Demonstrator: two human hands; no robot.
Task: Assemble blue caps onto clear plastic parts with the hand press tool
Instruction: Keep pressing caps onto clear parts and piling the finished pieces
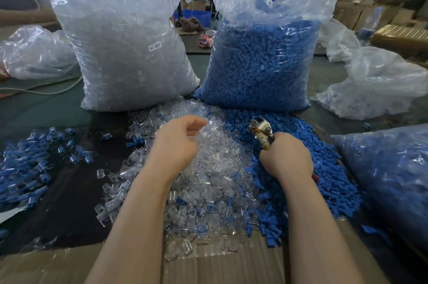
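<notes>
Head view: left bag (125,52) holds clear parts, right bag (266,63) blue caps.

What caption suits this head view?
Right hand grips hand press tool; left hand reaches into clear parts.

Head-worn camera looks forward and down, close over the table (69,182).

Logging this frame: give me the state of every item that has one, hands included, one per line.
Left hand: over the clear parts pile, fingers curled; a held part cannot be told.
Right hand: grips the hand press tool.
Clear parts bag: upright, top open.
Blue caps bag: upright, top open.
Blue caps pile: loose.
Assembled parts: heaped at left.
</notes>
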